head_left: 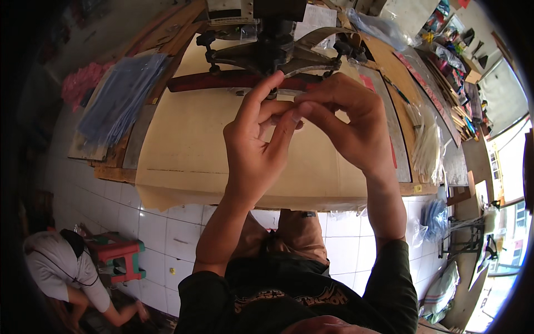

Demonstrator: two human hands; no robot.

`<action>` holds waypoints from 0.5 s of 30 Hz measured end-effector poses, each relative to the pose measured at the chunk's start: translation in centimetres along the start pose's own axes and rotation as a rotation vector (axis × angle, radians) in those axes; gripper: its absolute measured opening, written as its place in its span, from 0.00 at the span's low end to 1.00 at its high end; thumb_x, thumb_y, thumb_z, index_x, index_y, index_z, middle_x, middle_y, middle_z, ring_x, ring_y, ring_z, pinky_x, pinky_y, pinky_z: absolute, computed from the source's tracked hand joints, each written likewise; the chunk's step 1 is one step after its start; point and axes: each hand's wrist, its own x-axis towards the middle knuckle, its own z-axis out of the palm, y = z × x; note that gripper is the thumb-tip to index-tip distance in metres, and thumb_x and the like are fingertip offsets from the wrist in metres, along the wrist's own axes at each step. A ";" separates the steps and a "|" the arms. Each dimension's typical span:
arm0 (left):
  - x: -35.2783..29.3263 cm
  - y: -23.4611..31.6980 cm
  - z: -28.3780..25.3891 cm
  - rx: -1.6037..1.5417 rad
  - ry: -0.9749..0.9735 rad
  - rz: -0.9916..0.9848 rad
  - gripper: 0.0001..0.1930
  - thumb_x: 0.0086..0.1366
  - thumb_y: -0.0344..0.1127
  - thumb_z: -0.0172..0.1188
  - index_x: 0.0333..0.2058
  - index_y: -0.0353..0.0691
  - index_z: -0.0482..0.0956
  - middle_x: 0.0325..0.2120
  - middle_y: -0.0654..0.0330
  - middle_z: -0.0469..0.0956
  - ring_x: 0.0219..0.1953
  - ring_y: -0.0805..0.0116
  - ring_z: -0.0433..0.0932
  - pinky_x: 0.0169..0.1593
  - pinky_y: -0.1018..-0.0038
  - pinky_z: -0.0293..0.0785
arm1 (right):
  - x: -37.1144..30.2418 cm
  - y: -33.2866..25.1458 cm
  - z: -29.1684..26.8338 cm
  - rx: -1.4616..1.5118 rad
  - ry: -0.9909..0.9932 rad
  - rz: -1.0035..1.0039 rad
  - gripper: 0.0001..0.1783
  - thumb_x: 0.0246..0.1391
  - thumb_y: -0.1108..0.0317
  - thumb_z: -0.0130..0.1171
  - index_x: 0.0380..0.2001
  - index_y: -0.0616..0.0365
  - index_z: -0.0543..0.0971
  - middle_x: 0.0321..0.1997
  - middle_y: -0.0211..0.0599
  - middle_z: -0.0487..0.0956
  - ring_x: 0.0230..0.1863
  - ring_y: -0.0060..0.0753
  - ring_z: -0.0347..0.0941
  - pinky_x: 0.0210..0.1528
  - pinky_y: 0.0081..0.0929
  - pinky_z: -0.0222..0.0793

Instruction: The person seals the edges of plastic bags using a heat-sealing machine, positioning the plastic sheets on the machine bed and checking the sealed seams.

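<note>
My left hand (259, 133) and my right hand (349, 119) meet fingertip to fingertip above the table. Each is closed in a pinch; what lies between the fingertips is too small or hidden to make out. The left index finger points up, apart from the pinch. Just beyond the hands stands a dark metal machine (273, 47) with spread arms and knobs. A long dark red bar (208, 82) runs across beneath it, partly covered by my fingers. Brown paper (183, 147) covers the tabletop below my hands.
Stacked bluish clear plastic sheets (119, 97) lie at the left, beside a pink bundle (83, 82). Whitish plastic strips (427, 145) lie on the right, near a pen (396, 89). A co-worker (69, 273) bends down at lower left by a red and green stool (118, 253).
</note>
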 end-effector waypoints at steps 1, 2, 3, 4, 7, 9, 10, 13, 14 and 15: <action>-0.1 -0.1 0.2 -0.026 -0.012 -0.035 0.22 0.70 0.21 0.60 0.61 0.28 0.69 0.36 0.53 0.85 0.39 0.72 0.84 0.46 0.76 0.81 | 0.4 -0.1 -0.4 -0.025 0.005 -0.029 0.06 0.57 0.74 0.67 0.38 0.61 0.87 0.35 0.35 0.84 0.31 0.21 0.80 0.31 0.19 0.71; -0.2 -0.1 0.3 -0.047 -0.024 -0.072 0.21 0.69 0.22 0.60 0.60 0.28 0.70 0.36 0.53 0.85 0.39 0.72 0.84 0.46 0.76 0.81 | 0.6 -0.2 -0.6 -0.046 0.010 -0.058 0.05 0.57 0.75 0.67 0.37 0.61 0.86 0.34 0.36 0.84 0.30 0.22 0.80 0.32 0.18 0.72; -0.4 -0.2 0.3 -0.068 -0.036 -0.109 0.19 0.69 0.22 0.60 0.58 0.27 0.71 0.35 0.53 0.85 0.39 0.72 0.84 0.46 0.76 0.81 | 0.7 -0.4 -0.6 -0.026 0.034 -0.005 0.04 0.59 0.75 0.64 0.36 0.63 0.84 0.32 0.35 0.84 0.31 0.20 0.79 0.33 0.19 0.73; -0.7 -0.4 0.1 -0.079 -0.075 -0.135 0.19 0.69 0.22 0.60 0.57 0.26 0.72 0.35 0.53 0.85 0.39 0.72 0.84 0.46 0.76 0.81 | 0.9 -0.5 -0.7 0.022 0.069 0.008 0.04 0.60 0.75 0.63 0.37 0.64 0.83 0.33 0.35 0.84 0.32 0.19 0.79 0.34 0.19 0.74; -1.9 -1.4 0.1 -0.128 -0.156 -0.169 0.13 0.69 0.24 0.61 0.51 0.25 0.78 0.34 0.54 0.85 0.37 0.73 0.84 0.45 0.76 0.81 | 1.6 -1.4 -1.9 0.133 0.160 0.032 0.06 0.66 0.73 0.58 0.41 0.67 0.78 0.34 0.34 0.84 0.35 0.17 0.78 0.37 0.19 0.75; -2.6 -1.6 -0.6 -0.085 -0.284 -0.232 0.11 0.69 0.23 0.61 0.49 0.26 0.79 0.35 0.55 0.84 0.38 0.73 0.83 0.44 0.76 0.79 | 2.1 -1.8 -3.0 0.148 0.317 -0.044 0.07 0.68 0.71 0.55 0.42 0.66 0.77 0.35 0.36 0.83 0.31 0.16 0.76 0.35 0.18 0.74; -2.9 -1.5 -1.0 -0.064 -0.348 -0.263 0.11 0.70 0.23 0.61 0.48 0.26 0.79 0.36 0.56 0.83 0.38 0.73 0.82 0.44 0.76 0.79 | 2.4 -1.3 -4.3 0.169 0.361 -0.103 0.08 0.69 0.70 0.55 0.42 0.65 0.77 0.35 0.36 0.83 0.30 0.16 0.75 0.34 0.19 0.74; -4.0 -1.4 -2.5 -0.052 -0.355 -0.381 0.08 0.69 0.23 0.61 0.45 0.26 0.82 0.33 0.56 0.83 0.34 0.73 0.82 0.42 0.76 0.79 | 2.6 -1.1 -6.6 0.155 0.539 -0.138 0.10 0.70 0.67 0.53 0.43 0.64 0.77 0.36 0.37 0.83 0.28 0.18 0.74 0.34 0.21 0.74; -4.3 -1.5 -3.0 -0.076 -0.345 -0.411 0.08 0.69 0.23 0.61 0.44 0.26 0.82 0.32 0.56 0.84 0.33 0.73 0.82 0.41 0.76 0.79 | 2.4 -0.8 -7.0 0.190 0.560 -0.129 0.10 0.70 0.67 0.53 0.43 0.64 0.77 0.36 0.37 0.83 0.28 0.19 0.75 0.34 0.21 0.74; -4.5 -1.6 -3.2 -0.130 -0.282 -0.397 0.07 0.69 0.25 0.62 0.42 0.27 0.82 0.31 0.55 0.84 0.30 0.72 0.82 0.39 0.75 0.80 | 2.2 -0.5 -7.3 0.224 0.581 -0.120 0.10 0.70 0.66 0.53 0.43 0.63 0.77 0.36 0.37 0.82 0.28 0.20 0.75 0.35 0.22 0.74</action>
